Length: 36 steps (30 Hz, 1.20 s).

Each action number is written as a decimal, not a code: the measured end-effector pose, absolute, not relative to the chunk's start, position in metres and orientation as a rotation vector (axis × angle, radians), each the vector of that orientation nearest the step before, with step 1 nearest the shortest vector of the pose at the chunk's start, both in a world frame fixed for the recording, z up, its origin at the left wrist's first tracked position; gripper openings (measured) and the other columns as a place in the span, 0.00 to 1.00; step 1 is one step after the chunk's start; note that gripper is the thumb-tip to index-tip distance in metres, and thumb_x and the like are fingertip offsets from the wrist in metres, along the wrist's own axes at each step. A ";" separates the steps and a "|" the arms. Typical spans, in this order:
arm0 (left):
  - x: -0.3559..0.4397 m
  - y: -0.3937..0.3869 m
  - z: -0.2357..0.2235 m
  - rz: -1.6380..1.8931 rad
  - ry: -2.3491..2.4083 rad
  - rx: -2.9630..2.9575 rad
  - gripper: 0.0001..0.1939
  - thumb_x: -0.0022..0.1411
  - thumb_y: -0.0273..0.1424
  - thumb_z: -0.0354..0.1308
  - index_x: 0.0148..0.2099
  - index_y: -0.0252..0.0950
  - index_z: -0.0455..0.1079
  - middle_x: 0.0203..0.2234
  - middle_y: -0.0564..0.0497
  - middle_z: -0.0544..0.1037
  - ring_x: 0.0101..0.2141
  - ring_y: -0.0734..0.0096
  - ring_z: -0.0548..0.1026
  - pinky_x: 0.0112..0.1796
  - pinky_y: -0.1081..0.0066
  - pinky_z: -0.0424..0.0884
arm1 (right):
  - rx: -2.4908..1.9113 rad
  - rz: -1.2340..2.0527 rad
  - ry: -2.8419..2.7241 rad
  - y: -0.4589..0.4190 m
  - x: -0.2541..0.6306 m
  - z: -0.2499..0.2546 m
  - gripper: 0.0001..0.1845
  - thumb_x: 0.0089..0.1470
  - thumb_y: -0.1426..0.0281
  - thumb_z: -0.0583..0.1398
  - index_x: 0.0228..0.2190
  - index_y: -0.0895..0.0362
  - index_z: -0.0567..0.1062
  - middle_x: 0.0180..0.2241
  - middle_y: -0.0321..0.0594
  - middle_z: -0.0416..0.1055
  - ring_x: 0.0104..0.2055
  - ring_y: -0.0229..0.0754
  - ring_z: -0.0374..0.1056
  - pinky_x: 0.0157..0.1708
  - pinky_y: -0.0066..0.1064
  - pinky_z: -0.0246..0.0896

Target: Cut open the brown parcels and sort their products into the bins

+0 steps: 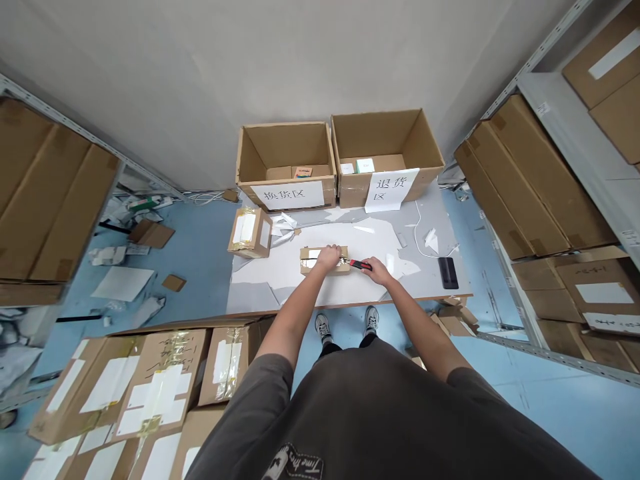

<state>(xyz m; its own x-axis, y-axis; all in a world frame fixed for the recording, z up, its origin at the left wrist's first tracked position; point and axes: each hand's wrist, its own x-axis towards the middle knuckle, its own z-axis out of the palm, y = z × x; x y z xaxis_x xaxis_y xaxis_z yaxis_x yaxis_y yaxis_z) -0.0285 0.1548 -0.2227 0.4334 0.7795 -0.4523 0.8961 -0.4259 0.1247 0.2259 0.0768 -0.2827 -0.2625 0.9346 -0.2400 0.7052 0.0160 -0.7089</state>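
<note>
A small taped cardboard box (306, 265) lies on the table in front of me, with a white label and shiny tape on top. My left hand (329, 256) presses down on this box, fingers closed over its upper side. In my right hand (377, 271) is a red and black utility knife (361, 265), pointing left. The knife's tip is at the box's right end, near the tape; how deep the blade sits I cannot tell. Left of it stands a larger taped carton (250, 233) with white labels.
Two big open cartons (287, 189) (387, 183) with handwritten signs stand at the back of the table (350, 293), small boxes inside. A phone (448, 273) and white cable (416, 233) lie at right. Stacked parcels (165, 373) fill the lower left; shelves (550, 127) flank me.
</note>
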 end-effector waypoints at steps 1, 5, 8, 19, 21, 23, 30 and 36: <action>-0.029 0.154 -0.223 -0.471 1.434 2.345 0.24 0.72 0.20 0.48 0.67 0.27 0.69 0.58 0.30 0.77 0.57 0.48 0.76 0.55 0.56 0.73 | -1.697 1.059 -2.042 0.079 0.225 -0.282 0.19 0.64 0.66 0.66 0.55 0.55 0.80 0.48 0.48 0.75 0.53 0.55 0.71 0.58 0.44 0.67; -0.030 0.152 -0.223 -0.459 1.457 2.352 0.25 0.70 0.20 0.51 0.67 0.28 0.68 0.58 0.31 0.77 0.58 0.48 0.74 0.57 0.57 0.72 | -1.732 0.904 -2.152 0.083 0.222 -0.279 0.19 0.67 0.66 0.64 0.58 0.54 0.79 0.50 0.50 0.73 0.54 0.55 0.69 0.58 0.43 0.64; -0.030 0.150 -0.221 -0.446 1.464 2.334 0.26 0.68 0.22 0.56 0.67 0.29 0.68 0.59 0.32 0.76 0.59 0.47 0.73 0.57 0.57 0.72 | -1.763 0.866 -2.202 0.082 0.224 -0.278 0.20 0.68 0.65 0.64 0.59 0.55 0.79 0.51 0.51 0.73 0.55 0.56 0.67 0.57 0.43 0.63; -0.026 0.150 -0.225 -0.428 1.500 2.273 0.24 0.68 0.21 0.59 0.65 0.30 0.69 0.57 0.33 0.78 0.58 0.49 0.75 0.55 0.60 0.73 | -1.738 0.795 -2.216 0.092 0.231 -0.286 0.21 0.65 0.67 0.64 0.58 0.52 0.80 0.49 0.48 0.73 0.54 0.56 0.67 0.55 0.43 0.64; -0.027 0.150 -0.226 -0.421 1.507 2.269 0.23 0.68 0.20 0.58 0.64 0.30 0.70 0.56 0.34 0.78 0.57 0.50 0.76 0.55 0.60 0.73 | -1.738 0.779 -2.210 0.095 0.233 -0.288 0.21 0.65 0.68 0.64 0.58 0.52 0.80 0.49 0.49 0.74 0.54 0.56 0.68 0.55 0.43 0.64; -0.028 0.149 -0.227 -0.407 1.512 2.267 0.23 0.68 0.20 0.58 0.64 0.31 0.70 0.56 0.34 0.78 0.57 0.50 0.76 0.55 0.61 0.73 | -1.750 0.741 -2.209 0.097 0.237 -0.290 0.21 0.65 0.68 0.64 0.58 0.53 0.80 0.50 0.50 0.74 0.53 0.57 0.68 0.55 0.44 0.65; -0.032 0.148 -0.232 -0.349 1.531 2.248 0.23 0.67 0.20 0.58 0.63 0.30 0.71 0.56 0.34 0.79 0.57 0.52 0.76 0.56 0.61 0.73 | -1.767 0.718 -2.222 0.100 0.254 -0.290 0.19 0.65 0.68 0.64 0.56 0.55 0.81 0.48 0.50 0.75 0.52 0.56 0.69 0.53 0.42 0.66; -0.042 0.146 -0.227 -0.271 1.530 2.237 0.19 0.69 0.23 0.57 0.61 0.33 0.73 0.56 0.37 0.79 0.56 0.56 0.77 0.55 0.64 0.73 | -1.701 0.790 -1.882 0.093 0.265 -0.269 0.20 0.66 0.59 0.61 0.53 0.55 0.79 0.48 0.52 0.76 0.53 0.58 0.71 0.56 0.48 0.68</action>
<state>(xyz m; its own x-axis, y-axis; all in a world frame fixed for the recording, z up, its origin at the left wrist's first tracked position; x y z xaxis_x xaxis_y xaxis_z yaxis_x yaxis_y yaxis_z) -0.0422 0.1457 -0.2274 0.3769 0.8428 -0.3843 0.9235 -0.3101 0.2257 0.2651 0.0931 -0.2685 -0.1124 0.9932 -0.0291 0.7165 0.0607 -0.6949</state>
